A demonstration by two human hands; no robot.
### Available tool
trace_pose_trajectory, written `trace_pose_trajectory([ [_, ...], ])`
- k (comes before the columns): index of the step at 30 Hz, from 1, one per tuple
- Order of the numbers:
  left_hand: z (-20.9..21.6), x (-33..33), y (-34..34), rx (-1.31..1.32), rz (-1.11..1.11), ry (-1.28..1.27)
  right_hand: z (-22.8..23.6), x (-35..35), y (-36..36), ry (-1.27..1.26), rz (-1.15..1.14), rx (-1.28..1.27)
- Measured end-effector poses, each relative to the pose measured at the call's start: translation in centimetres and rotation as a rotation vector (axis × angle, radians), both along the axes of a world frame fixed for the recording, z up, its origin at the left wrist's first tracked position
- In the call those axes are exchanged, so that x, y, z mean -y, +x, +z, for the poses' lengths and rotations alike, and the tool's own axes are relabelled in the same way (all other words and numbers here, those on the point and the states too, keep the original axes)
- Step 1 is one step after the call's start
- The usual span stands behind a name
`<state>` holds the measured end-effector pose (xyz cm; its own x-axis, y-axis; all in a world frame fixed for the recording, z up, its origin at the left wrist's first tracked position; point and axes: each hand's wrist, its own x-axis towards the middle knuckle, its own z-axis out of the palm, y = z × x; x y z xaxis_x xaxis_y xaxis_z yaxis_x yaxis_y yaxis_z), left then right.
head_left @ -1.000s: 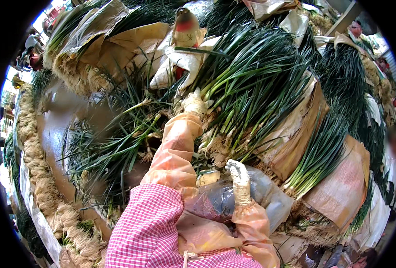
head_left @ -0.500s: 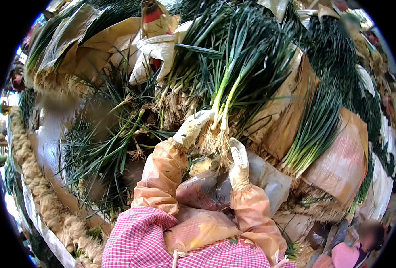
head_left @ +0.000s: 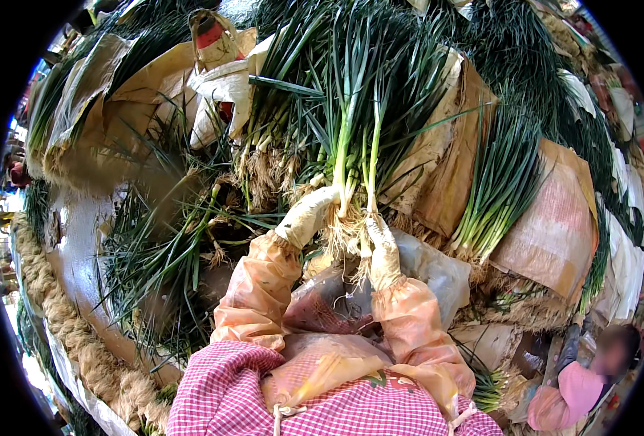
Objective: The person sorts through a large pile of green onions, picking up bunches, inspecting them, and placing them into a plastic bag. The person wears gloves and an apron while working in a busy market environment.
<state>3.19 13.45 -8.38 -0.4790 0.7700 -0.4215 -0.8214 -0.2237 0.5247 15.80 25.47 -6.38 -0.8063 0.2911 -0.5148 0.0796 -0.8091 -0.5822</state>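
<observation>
In the middle of the head view, a few green onions (head_left: 346, 138) stand upright, leaves away from me and pale roots towards me. My left hand (head_left: 309, 212), in a whitish glove, is closed round their white bases from the left. My right hand (head_left: 381, 247), gloved too, is closed at the base of the right-hand stalk (head_left: 373, 156); its fingertips are partly hidden. Stringy roots (head_left: 343, 236) hang between the two hands. Just beyond, a heap of green onions (head_left: 264, 174) lies with its roots facing me.
Loose leaves and trimmings (head_left: 169, 247) pile up on the left. A bundled bunch of green onions (head_left: 485, 203) rests at the right beside a pinkish-brown sack (head_left: 551, 221). Clear plastic sheeting (head_left: 438, 269) lies by my right wrist. Another person (head_left: 580, 389) is at the lower right.
My right hand has moved up from below the roots to the base of the right-hand stalk. The two stalks stand more upright and further apart. The view has shifted slightly.
</observation>
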Motion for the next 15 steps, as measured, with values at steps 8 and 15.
trace_pose_trajectory([
  [8,-1.3,1.0,0.9,-0.145,0.036,-0.047,-0.7,0.1,-0.2,0.047,-0.051,-0.004],
  [15,2.0,1.1,1.3,-0.166,-0.065,-0.18,-1.4,0.4,0.0,0.491,0.08,-0.205],
])
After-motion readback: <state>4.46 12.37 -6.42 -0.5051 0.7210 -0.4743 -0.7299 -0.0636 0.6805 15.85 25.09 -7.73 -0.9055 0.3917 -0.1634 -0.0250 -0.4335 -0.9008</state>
